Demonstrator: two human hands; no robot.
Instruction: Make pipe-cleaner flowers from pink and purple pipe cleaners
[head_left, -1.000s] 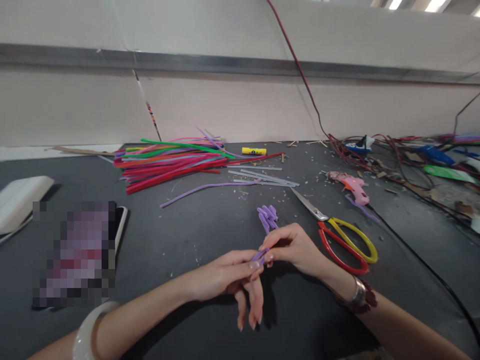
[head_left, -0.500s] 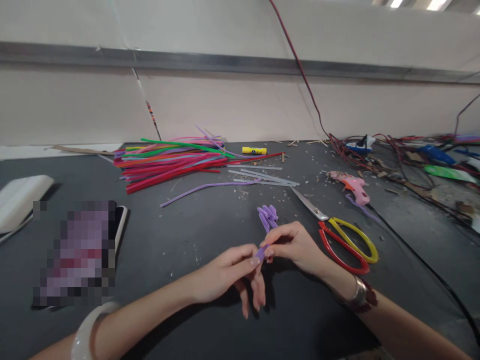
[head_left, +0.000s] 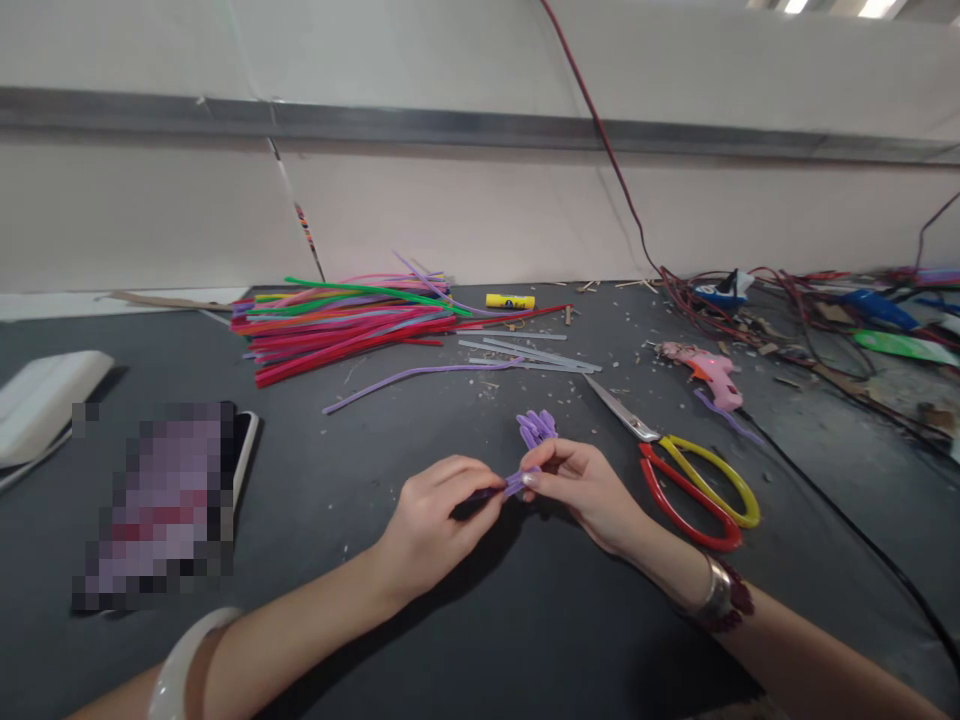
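In the middle of the head view, both hands pinch a short, folded purple pipe cleaner (head_left: 513, 485). My left hand (head_left: 442, 520) has its thumb and fingertips closed on one end, the fingers curled together. My right hand (head_left: 589, 490) grips the other end between thumb and forefinger. Just beyond the right fingers shows a cluster of looped purple pipe cleaners (head_left: 537, 427); its lower part is hidden, so I cannot tell if it joins the held piece. Scissors (head_left: 634, 425) with red and yellow handles lie right of my right hand.
A heap of coloured pipe cleaners (head_left: 345, 335) lies at the back left, with a loose purple one (head_left: 405, 375) in front. Clear glue sticks (head_left: 525, 352) and a yellow tube (head_left: 510, 301) are behind. A pink glue gun (head_left: 716, 377) trails a black cord. A blurred phone (head_left: 161, 500) lies left.
My left hand has turned over and curled its hanging fingers in, now pinching the purple piece from the left side. My right fingers have shifted slightly upward along it.
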